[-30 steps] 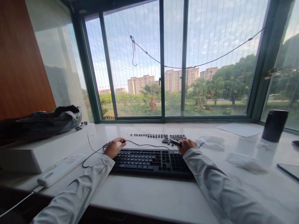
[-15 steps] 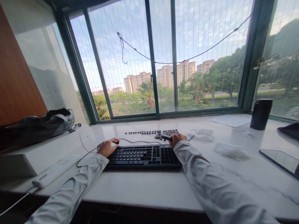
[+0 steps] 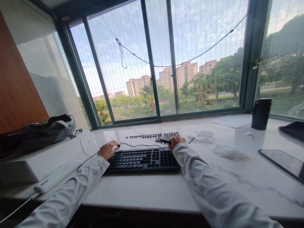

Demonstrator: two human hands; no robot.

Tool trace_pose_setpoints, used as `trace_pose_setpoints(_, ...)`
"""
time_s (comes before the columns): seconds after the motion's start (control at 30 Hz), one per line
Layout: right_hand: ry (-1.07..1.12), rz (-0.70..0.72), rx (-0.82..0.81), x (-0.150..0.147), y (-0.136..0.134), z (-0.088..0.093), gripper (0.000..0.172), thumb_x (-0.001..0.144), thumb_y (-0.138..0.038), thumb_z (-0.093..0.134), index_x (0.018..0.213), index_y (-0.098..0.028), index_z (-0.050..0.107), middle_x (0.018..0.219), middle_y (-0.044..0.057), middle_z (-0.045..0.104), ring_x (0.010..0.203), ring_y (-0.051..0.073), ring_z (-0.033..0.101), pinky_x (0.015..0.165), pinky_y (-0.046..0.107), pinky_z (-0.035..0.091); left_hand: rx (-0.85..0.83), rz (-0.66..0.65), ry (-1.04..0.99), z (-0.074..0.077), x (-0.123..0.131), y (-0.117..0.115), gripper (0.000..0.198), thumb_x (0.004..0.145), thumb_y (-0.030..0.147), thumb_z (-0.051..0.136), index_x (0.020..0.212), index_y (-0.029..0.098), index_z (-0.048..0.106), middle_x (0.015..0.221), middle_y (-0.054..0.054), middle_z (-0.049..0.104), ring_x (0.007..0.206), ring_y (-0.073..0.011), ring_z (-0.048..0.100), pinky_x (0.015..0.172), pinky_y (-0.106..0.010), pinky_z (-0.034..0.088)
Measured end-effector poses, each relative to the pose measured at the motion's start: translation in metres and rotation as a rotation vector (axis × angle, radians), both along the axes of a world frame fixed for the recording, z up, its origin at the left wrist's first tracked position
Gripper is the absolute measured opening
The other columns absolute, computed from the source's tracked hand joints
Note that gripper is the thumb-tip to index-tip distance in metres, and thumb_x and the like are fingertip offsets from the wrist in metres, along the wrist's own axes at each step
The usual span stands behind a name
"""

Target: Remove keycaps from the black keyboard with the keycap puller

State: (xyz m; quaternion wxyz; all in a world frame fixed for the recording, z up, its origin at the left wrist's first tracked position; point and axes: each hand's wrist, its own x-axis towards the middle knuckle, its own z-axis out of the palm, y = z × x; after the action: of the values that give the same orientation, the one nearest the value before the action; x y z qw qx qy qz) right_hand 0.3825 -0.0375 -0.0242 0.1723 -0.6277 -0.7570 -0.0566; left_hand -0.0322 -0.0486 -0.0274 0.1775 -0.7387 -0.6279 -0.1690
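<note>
A black keyboard [image 3: 142, 167] lies on the white marble-patterned ledge, and its middle keys look paler than the rest. At its upper left corner, my left hand [image 3: 108, 150] pinches a small black keycap [image 3: 118, 146] between thumb and fingers. Above the keyboard's right end, my right hand [image 3: 175, 141] is closed around a slim black tool [image 3: 165, 141] that points left; its exact kind is too small to make out. Beyond the keyboard, loose black keycaps [image 3: 144, 136] lie in a row, with a denser group of them beside and partly behind the right hand.
To the left are a white box [image 3: 40, 158] with a black bag [image 3: 47, 129] on it and a white power strip [image 3: 57, 175]. On the right lie crumpled clear plastic [image 3: 230, 152], a paper sheet [image 3: 232, 121], a black cylinder [image 3: 261, 114] and a tablet-like device [image 3: 282, 161]. Windows stand behind.
The view has tilted and shifted slightly, so most things sit a little further left. Both hands keep their holds, with little movement relative to the keyboard.
</note>
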Motion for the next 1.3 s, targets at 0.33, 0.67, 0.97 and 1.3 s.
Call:
trace_pose_setpoints(0.33, -0.01, -0.01, -0.032, 0.0, -0.002, 0.003, 0.028, 0.079, -0.04, 0.047, 0.091, -0.028, 0.069, 0.093, 0.007, 0.068, 0.085, 0.023, 0.061, 0.073, 0.036, 0.042, -0.096, -0.045, 0.083, 0.049, 0.043, 0.033, 0.027, 0.078, 0.046, 0.055, 0.096, 0.034, 0.071, 0.1, 0.002, 0.07, 0.095, -0.0207, 0.062, 0.082, -0.026, 0.043)
trace_pose_setpoints(0.67, 0.007, -0.039, -0.032, 0.003, 0.0, 0.002, 0.027, 0.078, -0.04, 0.048, 0.09, -0.028, 0.068, 0.093, 0.007, 0.068, 0.087, 0.025, 0.061, 0.074, 0.037, 0.043, -0.06, -0.06, 0.068, 0.033, 0.078, 0.103, 0.02, 0.075, 0.041, 0.059, 0.085, 0.032, 0.073, 0.096, 0.003, 0.071, 0.093, -0.02, 0.062, 0.083, -0.027, 0.044)
trace_pose_setpoints(0.97, 0.009, -0.05, -0.038, 0.006, 0.005, -0.002, 0.028, 0.077, -0.042, 0.049, 0.09, -0.027, 0.069, 0.095, 0.007, 0.068, 0.09, 0.024, 0.06, 0.076, 0.036, 0.041, -0.147, -0.042, 0.027, 0.006, 0.104, 0.144, 0.019, 0.073, 0.037, 0.061, 0.087, 0.032, 0.074, 0.092, 0.001, 0.072, 0.089, -0.0202, 0.063, 0.081, -0.027, 0.045)
trace_pose_setpoints(1.3, 0.003, -0.065, -0.041, 0.005, 0.006, -0.002, 0.033, 0.076, -0.046, 0.049, 0.099, -0.032, 0.067, 0.099, 0.005, 0.067, 0.091, 0.024, 0.059, 0.077, 0.036, 0.041, -0.188, 0.014, 0.031, -0.002, 0.104, 0.153, 0.019, 0.069, 0.036, 0.064, 0.083, 0.029, 0.074, 0.087, -0.002, 0.072, 0.084, -0.0195, 0.063, 0.075, -0.025, 0.046)
